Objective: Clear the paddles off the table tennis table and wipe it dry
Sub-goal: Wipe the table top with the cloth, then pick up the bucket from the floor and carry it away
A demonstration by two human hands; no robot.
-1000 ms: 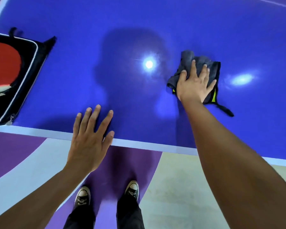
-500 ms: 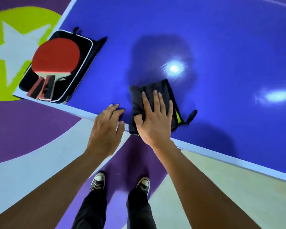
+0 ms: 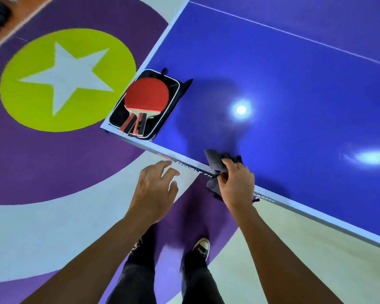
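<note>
Two red paddles (image 3: 145, 99), stacked with handles toward me, lie in an open black case (image 3: 173, 106) on the near left corner of the blue table (image 3: 294, 95). My right hand (image 3: 235, 183) grips a bunched dark grey cloth (image 3: 215, 161) at the table's near edge, the cloth hanging partly over the rim. My left hand (image 3: 156, 189) hovers just off the edge with fingers spread and relaxed, holding nothing.
The table's white edge band (image 3: 191, 166) carries printed lettering. Below it lies a purple, white and beige floor with a green circle and white star (image 3: 68, 77) to the left. My legs and sneakers (image 3: 201, 246) stand close to the table.
My right hand went from pressing flat on the cloth to bunching it up at the edge. My left hand came off the table. The view swung right, showing the case farther away.
</note>
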